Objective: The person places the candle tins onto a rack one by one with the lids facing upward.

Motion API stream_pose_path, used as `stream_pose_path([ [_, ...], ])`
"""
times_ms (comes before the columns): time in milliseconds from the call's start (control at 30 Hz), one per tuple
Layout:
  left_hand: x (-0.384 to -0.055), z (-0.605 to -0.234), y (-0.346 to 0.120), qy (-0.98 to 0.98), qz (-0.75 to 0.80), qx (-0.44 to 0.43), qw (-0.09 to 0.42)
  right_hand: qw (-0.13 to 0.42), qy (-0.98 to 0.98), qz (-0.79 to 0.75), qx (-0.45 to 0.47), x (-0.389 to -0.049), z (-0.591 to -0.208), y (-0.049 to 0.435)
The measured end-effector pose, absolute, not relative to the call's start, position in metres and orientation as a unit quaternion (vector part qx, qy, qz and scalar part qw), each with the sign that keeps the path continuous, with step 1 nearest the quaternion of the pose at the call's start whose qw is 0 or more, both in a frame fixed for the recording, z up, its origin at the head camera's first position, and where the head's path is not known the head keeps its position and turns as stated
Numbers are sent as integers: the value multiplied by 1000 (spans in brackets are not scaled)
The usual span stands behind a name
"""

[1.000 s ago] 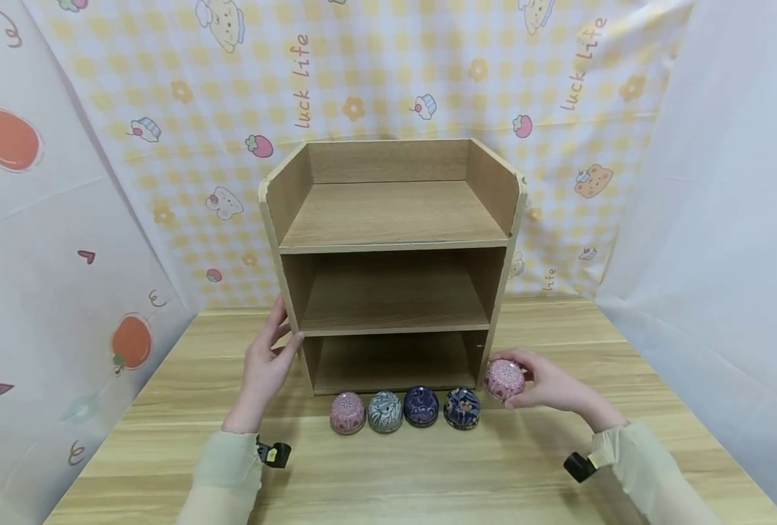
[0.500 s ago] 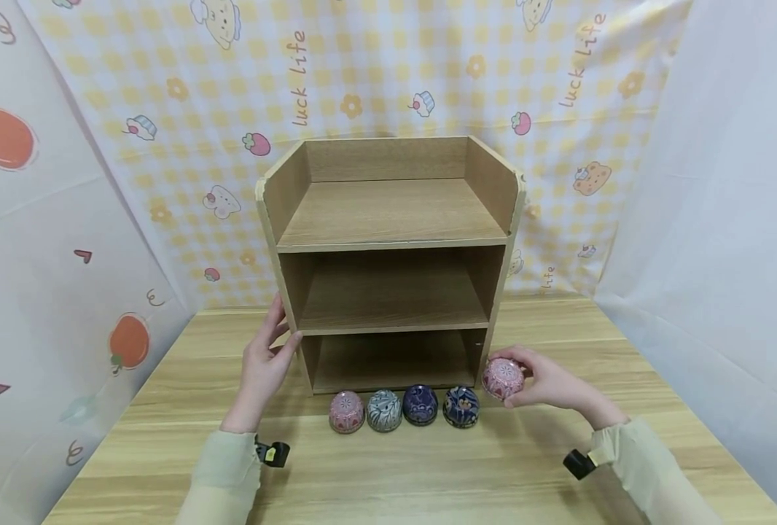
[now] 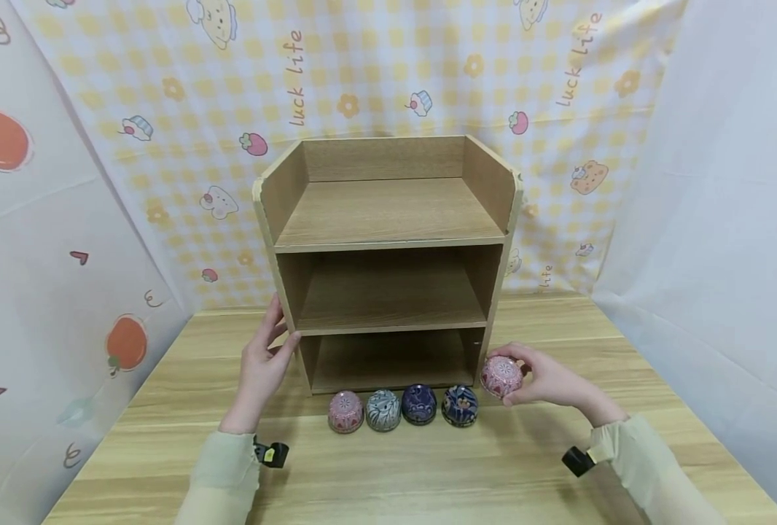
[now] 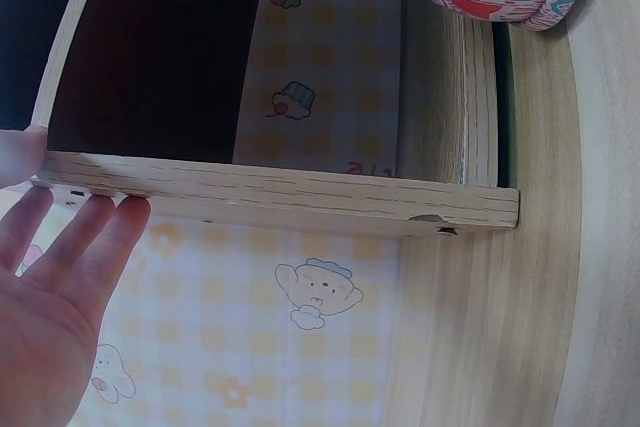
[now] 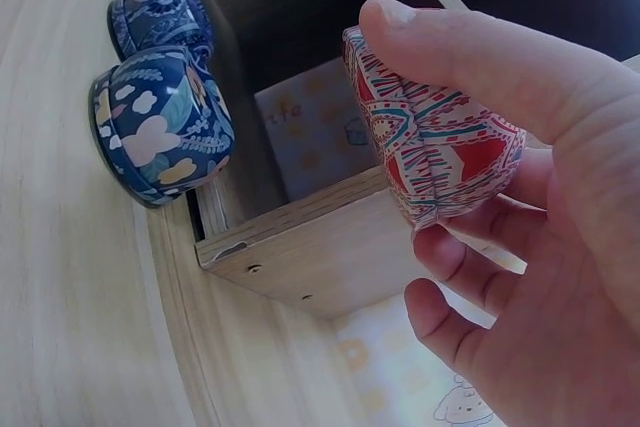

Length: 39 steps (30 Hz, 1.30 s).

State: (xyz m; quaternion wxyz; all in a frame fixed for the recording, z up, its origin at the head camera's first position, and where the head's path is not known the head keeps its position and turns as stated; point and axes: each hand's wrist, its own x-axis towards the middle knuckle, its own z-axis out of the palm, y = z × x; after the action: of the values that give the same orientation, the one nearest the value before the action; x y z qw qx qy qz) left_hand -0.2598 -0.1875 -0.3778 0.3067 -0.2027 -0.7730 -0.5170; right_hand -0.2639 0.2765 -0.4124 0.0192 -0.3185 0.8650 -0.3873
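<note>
Your right hand [image 3: 546, 378] pinches a pink tin [image 3: 501, 376] between thumb and fingers, just right of the shelf [image 3: 388, 211]. Expect a light, stiff, slick body, liable to dent; grasp its sides. Its patterned dome faces up; being round, it shows no evident long axis. Your left hand [image 3: 266, 364] rests extended fingers against the shelf's side.

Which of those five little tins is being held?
The rightmost pink tin, gripped by the right hand; the other pink tin, pale tin, indigo tin and navy flowered tin stand untouched in a row.
</note>
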Motion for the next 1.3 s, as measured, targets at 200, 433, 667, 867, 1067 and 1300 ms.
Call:
stream_pose_path([
  [200, -260, -380, -189, -775, -519, -198, 304, 21, 863, -390, -321, -263, -410, 276],
  [433, -275, -397, -196, -773, -527, -190, 299, 25, 862, -394, -319, -262, -408, 275],
  [667, -283, -405, -200, -773, -527, -185, 302, 12, 862, -386, -329, -263, -405, 276],
  [867, -279, -399, -197, -771, -529, -187, 302, 12, 864, -385, -324, -264, -402, 276],
  [1067, -261, -380, -188, -771, -523, -198, 305, 14, 867, -381, -320, -262, -399, 276],
  [1300, -259, -377, -187, -767, -525, -201, 308, 3, 869, -374, -323, -262, -397, 274],
])
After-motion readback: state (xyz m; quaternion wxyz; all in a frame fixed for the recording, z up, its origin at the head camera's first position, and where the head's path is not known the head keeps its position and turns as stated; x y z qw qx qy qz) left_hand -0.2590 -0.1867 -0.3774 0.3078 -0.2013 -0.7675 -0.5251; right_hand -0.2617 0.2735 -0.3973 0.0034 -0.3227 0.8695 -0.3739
